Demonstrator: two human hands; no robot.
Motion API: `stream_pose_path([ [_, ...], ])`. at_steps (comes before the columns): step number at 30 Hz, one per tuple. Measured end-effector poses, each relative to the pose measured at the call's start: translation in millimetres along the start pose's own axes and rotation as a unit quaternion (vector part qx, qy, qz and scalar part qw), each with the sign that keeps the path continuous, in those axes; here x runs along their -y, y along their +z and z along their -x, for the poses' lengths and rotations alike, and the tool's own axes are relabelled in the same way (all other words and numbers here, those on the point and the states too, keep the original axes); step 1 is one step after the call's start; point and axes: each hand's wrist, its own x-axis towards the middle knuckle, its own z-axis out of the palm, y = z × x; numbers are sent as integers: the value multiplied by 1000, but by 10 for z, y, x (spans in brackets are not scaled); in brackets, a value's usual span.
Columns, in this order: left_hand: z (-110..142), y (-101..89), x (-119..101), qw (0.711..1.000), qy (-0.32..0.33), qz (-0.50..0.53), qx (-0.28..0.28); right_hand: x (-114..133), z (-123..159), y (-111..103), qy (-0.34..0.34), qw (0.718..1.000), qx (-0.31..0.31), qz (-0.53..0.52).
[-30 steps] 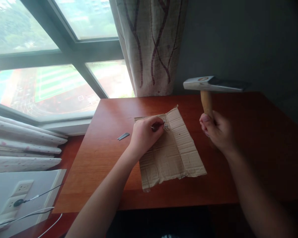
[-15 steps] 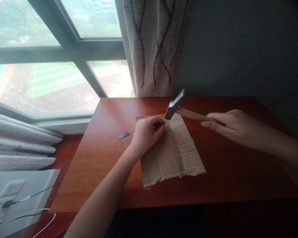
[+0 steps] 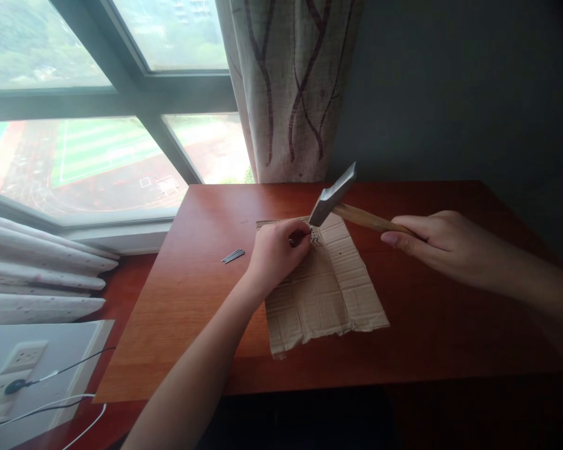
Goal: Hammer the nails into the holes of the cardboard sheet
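Observation:
My right hand [image 3: 434,234] is wrapped round the wooden handle of a hammer [image 3: 333,197]. The steel head is tilted, its lower face close to the fingertips of my left hand [image 3: 284,247]. Thumb and forefinger of that hand are pinched on a nail, mostly hidden by the fingers and hammer head. Below the pinch lies a creased piece of cardboard [image 3: 326,300], with my left hand over its upper left part. Several short dark nails [image 3: 315,238] stick up from the cardboard just beside the fingertips. Left of the hand, several loose nails [image 3: 233,255] lie side by side on the table.
The reddish wooden table [image 3: 187,312] reaches to a window [image 3: 98,156] on the left and a patterned curtain [image 3: 295,94] behind. A wall socket [image 3: 25,356] with a plug and cables is at the lower left, past the table's edge.
The hammer head has tipped slightly, its upper end a little higher and further right. My left hand, the cardboard and the loose nails have stayed in place.

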Motion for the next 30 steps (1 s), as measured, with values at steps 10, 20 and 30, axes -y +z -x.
stream_pose_path([
  [10, 8, 4, 10, 1000, -2, -1, 1, 14, -12, 7, 14, 1000, -4, 13],
  [20, 8, -3, 1, 1000, -3, -8, 8, 168, -10, -56, 83, 993, 65, 57],
  [30, -13, -8, 47, 1000, 7, -3, 20, 124, 53, -65, 135, 989, 50, 35],
])
